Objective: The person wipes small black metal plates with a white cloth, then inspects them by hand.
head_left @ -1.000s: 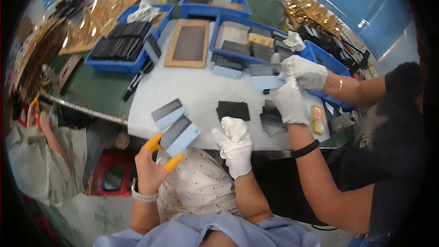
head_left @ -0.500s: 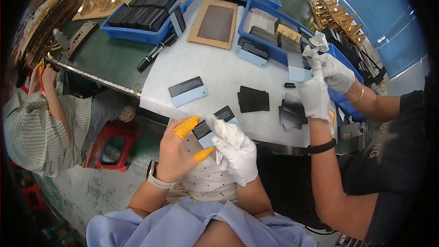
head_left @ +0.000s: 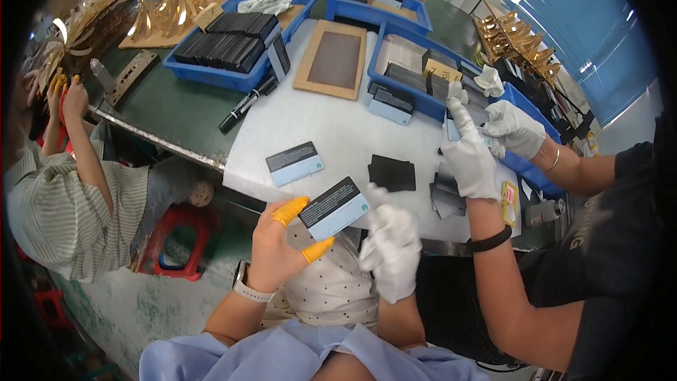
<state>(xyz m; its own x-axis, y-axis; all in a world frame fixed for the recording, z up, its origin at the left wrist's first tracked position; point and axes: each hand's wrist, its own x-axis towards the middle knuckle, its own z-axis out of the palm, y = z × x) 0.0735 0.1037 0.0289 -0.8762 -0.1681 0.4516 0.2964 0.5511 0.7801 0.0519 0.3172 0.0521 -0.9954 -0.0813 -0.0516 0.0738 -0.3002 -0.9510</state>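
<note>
A black and light-blue card (head_left: 334,209) is pinched at its left edge by my left hand (head_left: 278,247), which wears yellow finger cots on thumb and forefinger. The card tilts up toward the right above the table's front edge. Close by the card's right end is my right hand (head_left: 393,250) in a white glove. Its fingers look curled, with one pointing up, but motion smears them, and whether they hold anything is hidden. Another card (head_left: 295,163) of the same kind lies on the white mat (head_left: 338,134) beyond. To its right lies a small pile of black cards (head_left: 393,173).
A co-worker's gloved hands (head_left: 474,162) handle a card at the right. Blue trays (head_left: 247,79) of cards line the back, with a framed brown panel (head_left: 331,60) between. A black marker (head_left: 247,104) lies at left. Dark sheets (head_left: 448,194) lie near the co-worker.
My right hand has moved off the card's face to the right, uncovering it. The co-worker's hands have shifted, and the whole view has tilted slightly.
</note>
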